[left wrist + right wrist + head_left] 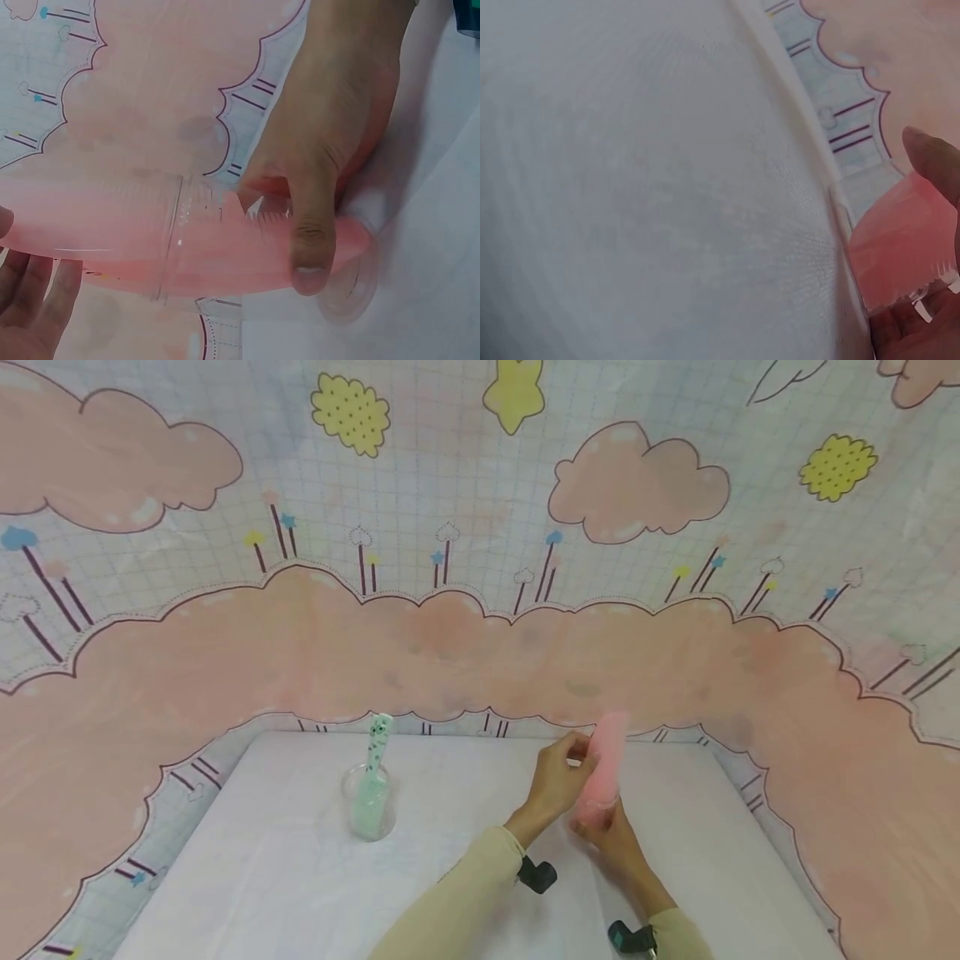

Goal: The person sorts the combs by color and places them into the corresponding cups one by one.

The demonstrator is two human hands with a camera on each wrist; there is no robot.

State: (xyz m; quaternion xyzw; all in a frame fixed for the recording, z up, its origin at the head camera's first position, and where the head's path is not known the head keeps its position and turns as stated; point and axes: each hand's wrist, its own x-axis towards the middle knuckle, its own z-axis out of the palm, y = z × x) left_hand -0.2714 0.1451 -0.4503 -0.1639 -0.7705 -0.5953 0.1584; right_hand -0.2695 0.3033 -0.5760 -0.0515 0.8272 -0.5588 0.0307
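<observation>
A translucent pink comb [607, 752] stands tilted in a clear plastic cup [174, 247] at the right of the table. Small teeth show along the comb's edge in both wrist views. My left hand [558, 777] pinches the comb's upper part between thumb and fingers. Lower down, my right hand [618, 839] grips the cup, its thumb across the near side in the left wrist view; the fingers behind are mostly hidden. On the left stands another clear cup [384, 827], holding a mint-green comb [377, 747] with a dark-spotted handle.
A white cloth covers the table [300, 877]. Behind and around it hangs a printed curtain [450, 652] with pink clouds and yellow shapes. Black wrist cameras [538, 875] sit by both sleeves.
</observation>
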